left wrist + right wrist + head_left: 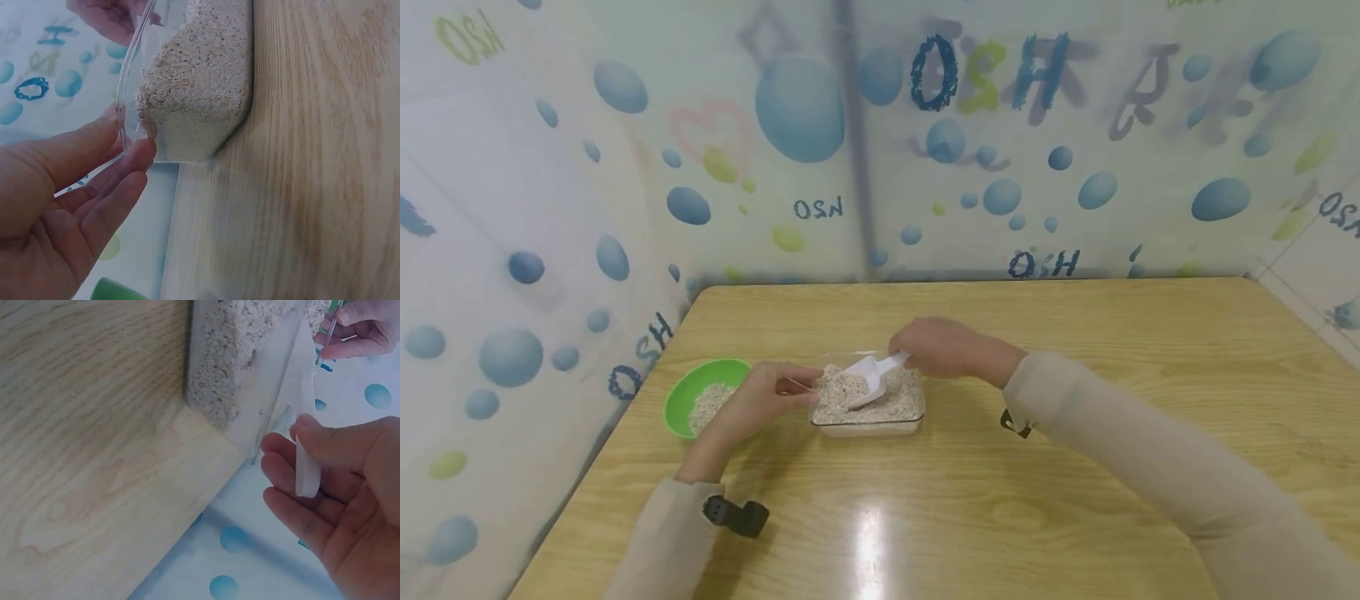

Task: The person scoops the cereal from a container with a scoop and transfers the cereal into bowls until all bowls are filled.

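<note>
A clear rectangular container [868,428] full of oat flakes [200,62] stands on the table. My left hand [763,395] pinches its left rim between thumb and fingers, seen closely in the left wrist view. In my right hand [943,346] is the handle of a white scoop [874,371], held between thumb and fingers at the container's right side. The scoop's bowl lies tilted over the oats, with flakes in and around it. Left of the container, a green bowl [681,400] holds some oat flakes too, partly hidden behind my left hand.
The wooden table [1000,500] spreads widely to the right and in front of the container. A patterned wall covering [925,192] rises behind the table and along its left side. Dark straps [737,515] sit at both wrists.
</note>
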The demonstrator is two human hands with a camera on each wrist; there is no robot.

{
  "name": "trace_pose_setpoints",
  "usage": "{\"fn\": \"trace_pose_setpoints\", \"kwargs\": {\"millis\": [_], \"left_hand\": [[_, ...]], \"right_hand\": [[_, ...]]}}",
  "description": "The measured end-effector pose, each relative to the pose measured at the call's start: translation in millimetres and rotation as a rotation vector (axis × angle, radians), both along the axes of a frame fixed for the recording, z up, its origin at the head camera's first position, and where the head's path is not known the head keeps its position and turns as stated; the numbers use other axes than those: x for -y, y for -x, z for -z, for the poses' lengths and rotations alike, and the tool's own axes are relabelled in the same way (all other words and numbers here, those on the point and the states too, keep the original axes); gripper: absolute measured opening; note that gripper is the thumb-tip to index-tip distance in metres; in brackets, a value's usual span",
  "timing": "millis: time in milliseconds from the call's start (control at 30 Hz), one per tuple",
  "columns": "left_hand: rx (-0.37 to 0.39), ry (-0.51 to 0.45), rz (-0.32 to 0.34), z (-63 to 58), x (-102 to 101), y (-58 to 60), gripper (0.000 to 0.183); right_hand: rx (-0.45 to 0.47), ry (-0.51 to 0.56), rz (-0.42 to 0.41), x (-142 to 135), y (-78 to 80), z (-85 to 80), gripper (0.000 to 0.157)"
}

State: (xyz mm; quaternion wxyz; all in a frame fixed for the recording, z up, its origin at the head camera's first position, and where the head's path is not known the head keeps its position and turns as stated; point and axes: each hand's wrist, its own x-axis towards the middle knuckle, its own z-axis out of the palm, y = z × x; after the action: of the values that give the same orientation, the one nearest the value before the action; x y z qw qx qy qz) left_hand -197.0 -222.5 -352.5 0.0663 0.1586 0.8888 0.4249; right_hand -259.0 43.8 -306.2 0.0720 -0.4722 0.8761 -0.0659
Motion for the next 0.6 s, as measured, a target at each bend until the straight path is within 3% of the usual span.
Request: {"fn": "trace_pose_setpoints", "kwargs": {"millis": [267,600], "left_hand": [[0.013,0.007,-0.009,0.1,0,0.1,0.036],[0.027,-0.004,-0.011,-0.3,0,-0.5,0.037]], "right_hand": [[-0.083,0.074,-0.025,-8,-2.9,6.1,0.012],[-0.013,0.174,-0.007,-20,-4.7,10.2,0.016]]}}
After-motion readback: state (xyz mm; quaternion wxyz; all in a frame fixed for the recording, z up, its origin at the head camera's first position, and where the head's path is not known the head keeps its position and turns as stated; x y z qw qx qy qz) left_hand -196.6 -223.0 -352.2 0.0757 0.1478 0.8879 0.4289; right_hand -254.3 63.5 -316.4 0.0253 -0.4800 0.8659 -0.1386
